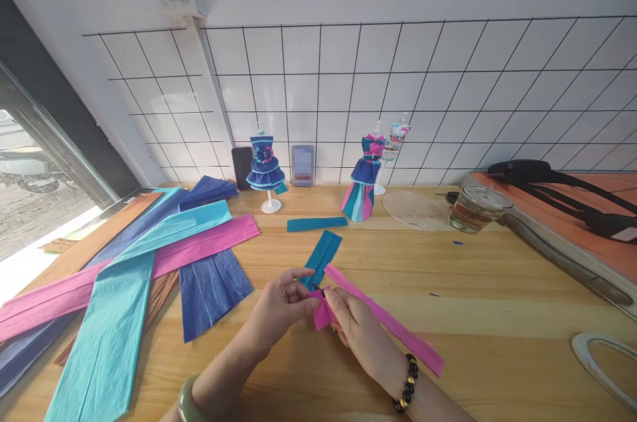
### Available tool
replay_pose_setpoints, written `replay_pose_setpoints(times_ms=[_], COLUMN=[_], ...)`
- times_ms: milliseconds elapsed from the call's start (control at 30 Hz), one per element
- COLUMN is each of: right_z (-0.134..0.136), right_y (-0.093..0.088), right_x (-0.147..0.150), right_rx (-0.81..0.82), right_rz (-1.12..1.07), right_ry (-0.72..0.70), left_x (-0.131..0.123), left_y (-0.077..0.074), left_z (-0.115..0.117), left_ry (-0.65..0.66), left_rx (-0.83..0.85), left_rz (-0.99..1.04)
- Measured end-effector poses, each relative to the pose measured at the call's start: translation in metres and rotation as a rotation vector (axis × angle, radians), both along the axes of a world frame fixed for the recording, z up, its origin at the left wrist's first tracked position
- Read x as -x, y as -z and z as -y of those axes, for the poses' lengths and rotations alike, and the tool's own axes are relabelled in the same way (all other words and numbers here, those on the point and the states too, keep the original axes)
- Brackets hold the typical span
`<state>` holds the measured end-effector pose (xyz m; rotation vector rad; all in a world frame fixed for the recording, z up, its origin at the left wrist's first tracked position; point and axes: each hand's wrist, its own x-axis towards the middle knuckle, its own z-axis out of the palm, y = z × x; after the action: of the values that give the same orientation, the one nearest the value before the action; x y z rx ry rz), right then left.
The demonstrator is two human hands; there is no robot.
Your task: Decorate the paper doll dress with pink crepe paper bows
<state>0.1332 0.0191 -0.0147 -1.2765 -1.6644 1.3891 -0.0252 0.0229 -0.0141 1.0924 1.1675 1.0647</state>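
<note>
My left hand (281,308) pinches the left edge of a small pink crepe paper piece (322,314) between thumb and fingers. My right hand (361,329) is closed at the other side of that piece, around a small tool with a dark pointed tip (316,287); most of the tool is hidden, so its kind is unclear. A long pink crepe paper strip (398,328) runs under my right hand across the table. Just beyond my fingers lies a teal crepe paper strip (326,251), and another teal strip (316,224) lies farther back.
Crepe paper strips, including a turquoise one (117,302), overlap at left. Small dress forms in paper dresses, one blue (265,170) and one multicoloured (365,173), stand at the back. A clear plastic lid (417,211), a glass jar (475,210) and an orange-topped machine (572,203) are at right.
</note>
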Motion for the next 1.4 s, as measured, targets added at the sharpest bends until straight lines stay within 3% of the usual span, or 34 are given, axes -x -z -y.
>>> replay_pose_setpoints(times_ms=[333, 800, 1400], right_z=[-0.0018, -0.0007, -0.0026], right_y=[0.0075, -0.0012, 0.0059], right_x=[-0.0006, -0.0009, -0.0047], right_rx=[-0.028, -0.007, 0.0], right_rz=[-0.002, 0.006, 0.062], right_ry=[0.007, -0.031, -0.008], left_x=[0.0011, 0.0006, 0.0025], left_y=[-0.0044, -0.0044, -0.008], left_z=[0.0007, 0.0022, 0.0026], left_ry=[0.033, 0.043, 0.058], left_rx=[0.006, -0.007, -0.069], left_rz=[-0.004, -0.004, -0.068])
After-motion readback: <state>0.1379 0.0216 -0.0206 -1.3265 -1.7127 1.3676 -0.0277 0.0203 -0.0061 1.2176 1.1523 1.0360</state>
